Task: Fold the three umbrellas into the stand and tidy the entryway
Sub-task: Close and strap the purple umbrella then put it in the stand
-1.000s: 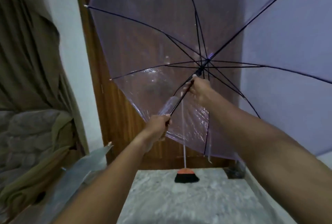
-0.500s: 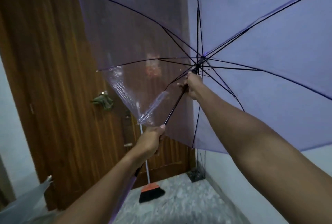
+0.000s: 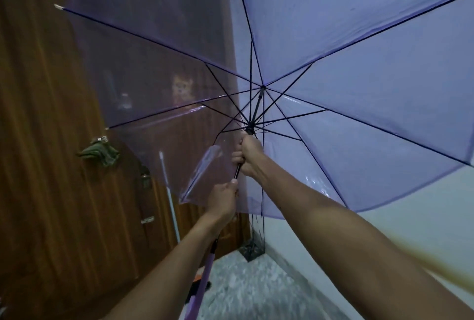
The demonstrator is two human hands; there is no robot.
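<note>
A see-through purple umbrella (image 3: 333, 45) is spread open in front of me, its black ribs fanning from the hub. My right hand (image 3: 248, 156) grips the black shaft just under the runner, which sits a little way below the hub. My left hand (image 3: 222, 197) grips the shaft lower down, above the purple handle (image 3: 202, 283) that runs down under my forearm. A black wire umbrella stand (image 3: 252, 249) sits on the floor in the corner, partly behind the canopy's edge.
A brown wooden door (image 3: 51, 165) fills the left side, with a green rag (image 3: 98, 152) on its handle. A broom (image 3: 170, 206) leans against the door, its orange and black head (image 3: 197, 283) by the floor. A pale wall is on the right, grey speckled floor below.
The view has turned right and upward. My right hand has pulled the runner down the shaft toward my left hand, so the hands are closer together. The second umbrella at lower left has left the view.
</note>
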